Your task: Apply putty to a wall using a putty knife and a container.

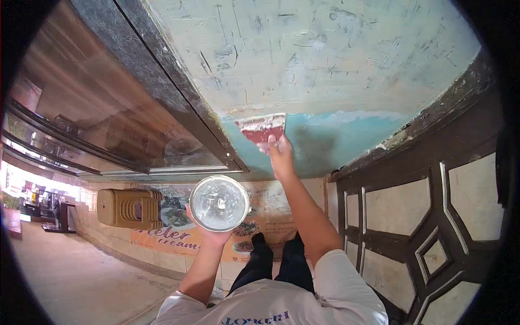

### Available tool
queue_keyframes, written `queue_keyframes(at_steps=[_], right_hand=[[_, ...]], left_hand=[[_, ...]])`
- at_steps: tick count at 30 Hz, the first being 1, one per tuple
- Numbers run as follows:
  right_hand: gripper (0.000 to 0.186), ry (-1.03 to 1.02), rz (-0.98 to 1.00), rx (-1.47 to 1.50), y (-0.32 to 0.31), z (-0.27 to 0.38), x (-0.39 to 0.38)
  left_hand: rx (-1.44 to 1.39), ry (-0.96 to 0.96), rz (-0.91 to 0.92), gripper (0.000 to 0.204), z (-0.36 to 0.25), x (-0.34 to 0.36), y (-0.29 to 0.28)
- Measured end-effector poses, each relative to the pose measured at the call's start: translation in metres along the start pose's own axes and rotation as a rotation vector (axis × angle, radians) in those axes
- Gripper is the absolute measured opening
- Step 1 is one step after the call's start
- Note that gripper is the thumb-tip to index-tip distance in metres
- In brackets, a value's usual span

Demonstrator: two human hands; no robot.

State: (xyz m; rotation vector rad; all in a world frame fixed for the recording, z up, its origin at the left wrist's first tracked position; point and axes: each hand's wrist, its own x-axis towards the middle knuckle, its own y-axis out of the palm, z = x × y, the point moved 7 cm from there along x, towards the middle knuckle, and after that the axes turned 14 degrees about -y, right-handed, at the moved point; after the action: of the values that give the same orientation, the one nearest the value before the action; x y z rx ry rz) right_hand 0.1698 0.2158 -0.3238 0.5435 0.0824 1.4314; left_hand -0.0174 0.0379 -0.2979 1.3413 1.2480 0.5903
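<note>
My right hand (280, 154) grips a wide red putty scraper (264, 130), its blade edge coated with white putty. The blade lies at the wall (346, 59), along the border between the whitish, patchy upper area and the blue-green paint (368, 135) below. Lower and to the left, my left hand (216, 234) holds up a round, pale grey putty container (220, 203) from beneath. White smears and a small lump show on its surface; its depth I cannot tell. Most of the left fingers are hidden under it.
A dark-framed window (179, 92) borders the wall on the left. At right is a dark wooden door with pale panels (398, 195). Stacked tan plastic chairs (130, 208) stand at the left, near a printed orange banner (173, 241) below. The tiled floor (81, 271) stretches left.
</note>
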Motion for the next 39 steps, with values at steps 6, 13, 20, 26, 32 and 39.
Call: queue_keyframes(at_steps=[6,13,20,26,32,39], right_hand=[[0.03,-0.051,0.092,-0.009,0.022,0.031,-0.001],[0.03,0.056,0.02,-0.054,-0.011,0.012,-0.033],[0.03,-0.005,-0.027,0.007,-0.008,0.028,-0.004],[0.034,0.053,0.035,0.111,0.01,0.042,-0.032],[0.036,0.098,0.003,0.093,-0.017,0.009,-0.034],[0.035,0.016,-0.021,0.201,0.03,0.039,-0.03]], left_hand=[[0.045,0.023,-0.032,0.081,0.01,-0.006,-0.002],[-0.074,0.028,0.091,0.082,0.037,-0.015,0.011],[-0.12,0.023,0.097,0.082,0.05,-0.011,0.024],[-0.122,0.041,0.046,0.085,0.058,-0.033,0.021],[-0.139,0.095,0.026,0.083,0.063,-0.041,0.021],[-0.057,0.086,-0.061,0.084,0.048,-0.062,0.003]])
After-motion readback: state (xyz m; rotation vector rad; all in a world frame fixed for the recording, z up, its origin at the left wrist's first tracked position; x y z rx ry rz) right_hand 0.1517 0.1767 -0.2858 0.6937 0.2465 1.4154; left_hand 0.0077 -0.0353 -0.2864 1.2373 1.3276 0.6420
